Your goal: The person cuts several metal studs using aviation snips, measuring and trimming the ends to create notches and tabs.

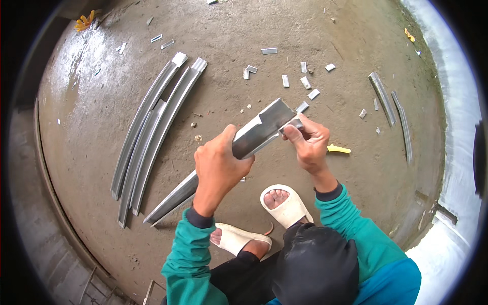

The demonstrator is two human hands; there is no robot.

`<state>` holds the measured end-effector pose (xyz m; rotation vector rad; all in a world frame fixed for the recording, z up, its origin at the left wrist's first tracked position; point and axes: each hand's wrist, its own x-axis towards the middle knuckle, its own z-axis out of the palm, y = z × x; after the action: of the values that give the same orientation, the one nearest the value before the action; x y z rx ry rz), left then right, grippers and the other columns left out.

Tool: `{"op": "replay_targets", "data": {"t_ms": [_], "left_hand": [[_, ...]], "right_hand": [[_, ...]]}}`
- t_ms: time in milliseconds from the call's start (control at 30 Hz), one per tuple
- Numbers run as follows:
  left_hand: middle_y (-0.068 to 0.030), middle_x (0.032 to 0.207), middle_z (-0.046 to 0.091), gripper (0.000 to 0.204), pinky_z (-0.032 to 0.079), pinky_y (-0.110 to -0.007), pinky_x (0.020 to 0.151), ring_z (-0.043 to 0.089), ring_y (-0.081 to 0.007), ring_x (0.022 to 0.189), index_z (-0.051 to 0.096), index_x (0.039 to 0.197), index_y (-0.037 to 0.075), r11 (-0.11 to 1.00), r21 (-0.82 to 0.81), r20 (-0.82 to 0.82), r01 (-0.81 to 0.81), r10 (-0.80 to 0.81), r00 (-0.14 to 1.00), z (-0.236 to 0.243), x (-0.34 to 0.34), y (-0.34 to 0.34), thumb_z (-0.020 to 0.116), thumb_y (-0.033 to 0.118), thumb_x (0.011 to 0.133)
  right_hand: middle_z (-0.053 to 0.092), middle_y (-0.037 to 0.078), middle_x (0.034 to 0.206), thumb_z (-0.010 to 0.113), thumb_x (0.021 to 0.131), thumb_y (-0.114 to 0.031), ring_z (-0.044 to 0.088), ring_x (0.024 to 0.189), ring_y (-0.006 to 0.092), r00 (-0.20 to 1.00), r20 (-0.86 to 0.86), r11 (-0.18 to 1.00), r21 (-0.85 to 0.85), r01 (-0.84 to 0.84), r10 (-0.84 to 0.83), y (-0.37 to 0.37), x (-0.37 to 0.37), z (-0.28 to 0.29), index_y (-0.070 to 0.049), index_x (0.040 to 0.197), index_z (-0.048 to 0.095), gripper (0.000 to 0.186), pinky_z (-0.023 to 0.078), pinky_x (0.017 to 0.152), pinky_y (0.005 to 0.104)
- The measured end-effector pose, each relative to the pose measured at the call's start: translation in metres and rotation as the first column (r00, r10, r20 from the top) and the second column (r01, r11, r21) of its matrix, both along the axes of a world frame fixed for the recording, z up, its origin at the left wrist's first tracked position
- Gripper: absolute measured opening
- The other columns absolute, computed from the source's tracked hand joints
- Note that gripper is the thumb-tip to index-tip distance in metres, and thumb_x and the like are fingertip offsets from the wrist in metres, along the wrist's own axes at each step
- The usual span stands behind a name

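Observation:
My left hand [218, 168] is closed round a long silver metal channel [262, 127], whose lower end [168, 202] slants down to the floor at lower left. My right hand [310, 145] is at the channel's upper end, thumb and fingers pinched on a small bent metal flap [291, 125] there; I cannot tell whether the flap is attached. A yellow-handled tool [339, 149] lies on the floor just beyond my right hand, partly hidden by it.
Several long channels [161, 129] lie at left, two shorter strips [381, 99] at right. Several small metal offcuts [285, 81] are scattered on the concrete floor [356, 193]. My sandalled feet [277, 199] are below my hands. A pale ledge [455, 168] runs along the right, a grooved edge [43, 162] along the left.

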<state>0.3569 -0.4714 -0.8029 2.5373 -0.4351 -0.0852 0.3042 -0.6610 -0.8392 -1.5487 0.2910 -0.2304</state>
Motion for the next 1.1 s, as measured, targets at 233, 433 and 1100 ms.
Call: {"op": "replay_targets", "data": {"t_ms": [233, 433, 1100], "left_hand": [[-0.0173, 0.067, 0.063, 0.036, 0.049, -0.041, 0.058, 0.063, -0.0369, 0.061, 0.055, 0.08, 0.003, 0.999, 0.019, -0.145, 0.041, -0.038, 0.989, -0.004, 0.012, 0.015, 0.08, 0.023, 0.064], [-0.0156, 0.063, 0.06, 0.056, 0.048, -0.037, 0.055, 0.061, -0.0274, 0.054, 0.052, 0.077, 0.0, 0.998, 0.023, -0.249, 0.058, -0.051, 0.967, -0.001, 0.019, 0.004, 0.09, 0.039, 0.063], [-0.0181, 0.071, 0.056, 0.044, 0.046, -0.044, 0.062, 0.059, -0.0399, 0.07, 0.052, 0.092, 0.005, 0.944, -0.173, -0.223, 0.282, -0.316, 0.922, 0.032, -0.016, 0.026, 0.076, 0.013, 0.056]], "right_hand": [[0.068, 0.011, 0.099, 0.077, 0.086, -0.03, 0.063, 0.095, 0.0201, 0.97, -0.02, 0.969, 0.05, -0.241, 0.242, -0.026, -0.021, -0.029, 0.001, 0.106, 0.067, 0.038, 0.049, 0.085, 0.0328], [0.026, 0.026, 0.153, 0.088, 0.051, -0.058, 0.023, 0.143, 0.0437, 0.707, -0.677, 0.269, -0.733, -0.624, -0.206, -0.097, -0.135, -0.072, 0.004, 0.149, 0.023, 0.133, 0.022, 0.113, 0.0595], [0.056, 0.022, 0.116, 0.074, 0.068, -0.032, 0.06, 0.105, 0.0308, 0.493, -0.781, 0.747, -0.052, -0.663, 0.383, -0.165, -0.149, -0.047, 0.004, 0.129, 0.046, 0.075, 0.049, 0.087, 0.0425]]}}
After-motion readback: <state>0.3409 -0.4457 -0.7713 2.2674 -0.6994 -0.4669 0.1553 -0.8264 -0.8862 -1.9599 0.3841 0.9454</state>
